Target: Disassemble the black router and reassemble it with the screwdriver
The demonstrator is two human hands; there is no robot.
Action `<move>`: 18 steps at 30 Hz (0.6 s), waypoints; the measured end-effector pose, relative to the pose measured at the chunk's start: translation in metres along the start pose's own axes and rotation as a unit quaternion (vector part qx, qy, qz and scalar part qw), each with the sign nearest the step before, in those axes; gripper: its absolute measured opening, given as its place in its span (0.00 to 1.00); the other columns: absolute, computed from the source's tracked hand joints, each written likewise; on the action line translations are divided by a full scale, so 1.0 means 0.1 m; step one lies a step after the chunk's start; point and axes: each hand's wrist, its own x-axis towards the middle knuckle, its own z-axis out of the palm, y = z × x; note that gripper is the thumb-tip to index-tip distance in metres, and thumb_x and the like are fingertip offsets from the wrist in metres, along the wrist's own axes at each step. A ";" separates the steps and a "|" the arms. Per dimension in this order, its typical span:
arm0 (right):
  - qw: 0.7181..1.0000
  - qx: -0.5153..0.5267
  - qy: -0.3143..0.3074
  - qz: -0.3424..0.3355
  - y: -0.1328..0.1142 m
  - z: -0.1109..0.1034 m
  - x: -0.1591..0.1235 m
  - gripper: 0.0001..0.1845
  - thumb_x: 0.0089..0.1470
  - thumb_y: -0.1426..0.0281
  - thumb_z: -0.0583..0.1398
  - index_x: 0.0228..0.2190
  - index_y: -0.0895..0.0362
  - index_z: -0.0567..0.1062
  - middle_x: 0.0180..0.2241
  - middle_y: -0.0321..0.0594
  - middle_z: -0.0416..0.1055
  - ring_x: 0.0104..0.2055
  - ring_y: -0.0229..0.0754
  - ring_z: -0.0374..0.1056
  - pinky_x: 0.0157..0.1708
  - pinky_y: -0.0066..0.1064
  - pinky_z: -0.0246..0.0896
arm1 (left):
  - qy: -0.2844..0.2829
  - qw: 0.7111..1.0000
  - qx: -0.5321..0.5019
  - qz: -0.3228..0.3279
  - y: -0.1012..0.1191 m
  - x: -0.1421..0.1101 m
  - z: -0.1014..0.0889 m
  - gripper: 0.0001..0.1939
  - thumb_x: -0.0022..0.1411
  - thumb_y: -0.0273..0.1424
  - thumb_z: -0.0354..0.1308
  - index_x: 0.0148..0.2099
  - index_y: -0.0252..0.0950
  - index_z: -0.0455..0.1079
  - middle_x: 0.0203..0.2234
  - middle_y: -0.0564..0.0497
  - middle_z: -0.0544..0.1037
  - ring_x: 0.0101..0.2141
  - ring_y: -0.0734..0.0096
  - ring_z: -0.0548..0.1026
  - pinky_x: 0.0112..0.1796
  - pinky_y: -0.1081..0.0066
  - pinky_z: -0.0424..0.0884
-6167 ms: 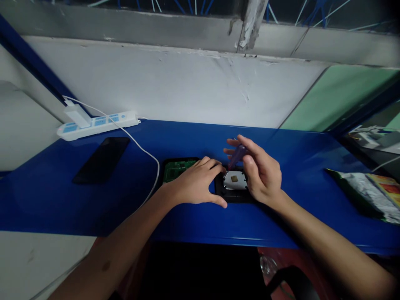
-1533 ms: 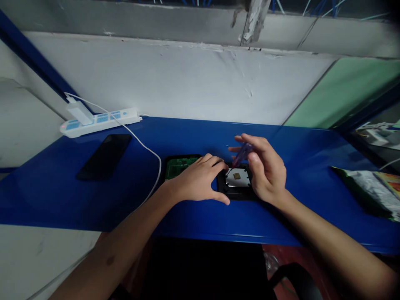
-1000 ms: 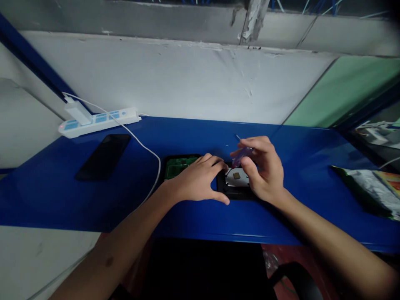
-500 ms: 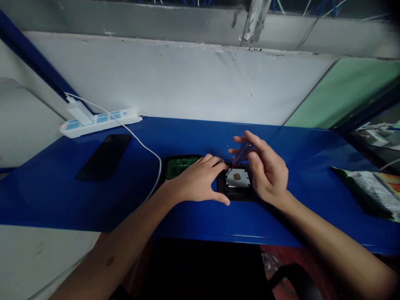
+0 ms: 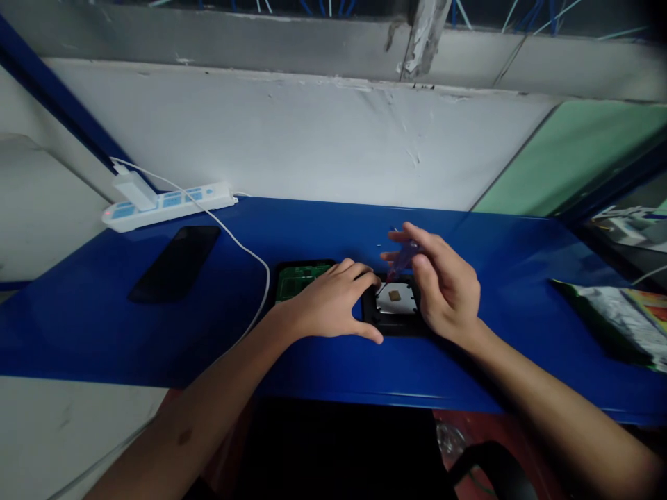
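Observation:
In the head view, my right hand (image 5: 447, 288) has its fingers wrapped round a screwdriver (image 5: 404, 258) with a translucent purple handle. The thin shaft slants down to the left side of a silver metal plate (image 5: 399, 303), which has a small tan square on it. This plate sits inside a black plastic casing (image 5: 399, 323) lying flat on the blue table (image 5: 323, 368). My left hand (image 5: 336, 298) spans the casing's left edge, fingertips at its upper corner and thumb at its lower one. Partly under my left wrist is a green circuit board (image 5: 297, 280) in a dark frame.
A black phone (image 5: 176, 264) lies at the left of the table. Behind it stands a white power strip (image 5: 174, 203) with a charger (image 5: 135, 189) plugged in. A white cable (image 5: 247, 248) curves past my left forearm. At the right edge lies a shiny packet (image 5: 620, 323).
The screwdriver handle has turned slightly in my right hand, and its fingers have shifted a little. My left hand, the casing and the circuit board stay in place.

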 end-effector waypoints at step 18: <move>0.998 -0.052 0.033 0.010 0.04 0.01 0.03 0.18 0.57 0.69 0.67 0.49 0.49 0.74 0.34 0.35 0.69 0.32 0.40 0.70 0.33 0.39 0.73 | 0.001 1.000 -0.013 -0.001 0.01 0.00 0.00 0.43 0.50 0.55 0.71 0.61 0.38 0.65 0.55 0.43 0.72 0.54 0.49 0.67 0.56 0.54 0.65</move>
